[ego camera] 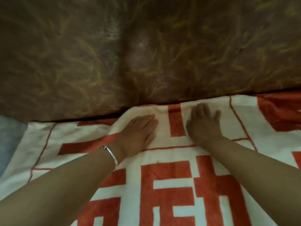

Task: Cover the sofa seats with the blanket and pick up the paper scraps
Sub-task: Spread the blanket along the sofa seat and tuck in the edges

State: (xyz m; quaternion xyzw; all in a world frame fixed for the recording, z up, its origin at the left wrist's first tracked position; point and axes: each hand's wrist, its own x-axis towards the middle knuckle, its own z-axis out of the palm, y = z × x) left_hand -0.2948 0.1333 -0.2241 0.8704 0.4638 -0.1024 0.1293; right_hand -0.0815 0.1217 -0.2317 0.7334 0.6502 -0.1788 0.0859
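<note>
A white blanket (162,173) with a red-orange block pattern lies spread over the sofa seat and fills the lower half of the view. Its far edge is bunched into a raised fold against the foot of the sofa back. My left hand (138,132), with a silver bangle on the wrist, rests flat, palm down, on that fold. My right hand (203,121) lies flat beside it with fingers spread, pressing the blanket near the crease. Neither hand grips anything. No paper scraps are in view.
The brown sofa back (146,54) with yellowish streaks rises across the whole upper half. A grey surface (9,137) shows at the left edge beside the blanket's corner.
</note>
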